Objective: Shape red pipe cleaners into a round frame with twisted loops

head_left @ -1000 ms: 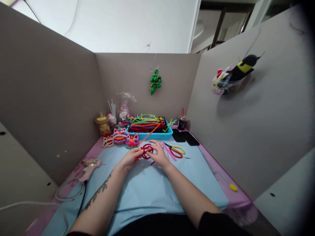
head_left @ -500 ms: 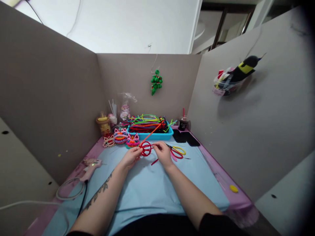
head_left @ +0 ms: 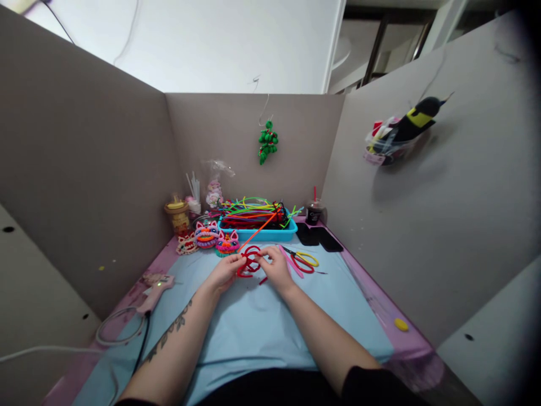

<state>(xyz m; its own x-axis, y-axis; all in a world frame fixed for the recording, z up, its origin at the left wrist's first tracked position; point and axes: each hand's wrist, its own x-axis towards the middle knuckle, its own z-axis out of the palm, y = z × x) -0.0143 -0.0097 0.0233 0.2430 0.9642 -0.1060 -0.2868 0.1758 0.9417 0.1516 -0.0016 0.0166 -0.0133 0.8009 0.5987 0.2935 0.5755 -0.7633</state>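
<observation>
A red pipe-cleaner coil (head_left: 250,260) sits between both hands just above the light blue mat (head_left: 262,327). My left hand (head_left: 225,272) pinches its left side with thumb and fingers. On the other side, my right hand (head_left: 275,267) grips the coil's right edge, where a red strand trails down toward the mat. Both hands are close together, a little in front of the blue tray of pipe cleaners (head_left: 257,231).
Scissors with red and yellow handles (head_left: 304,259) and pink strips lie right of my hands. Small colourful craft figures (head_left: 213,237) stand left of the tray. A glue gun (head_left: 155,285) with its cable lies at the left edge. Cardboard walls enclose three sides.
The coil was raised and held upright half a second ago; now it is lower and tilted flatter between my hands. My right hand has shifted slightly back toward the coil.
</observation>
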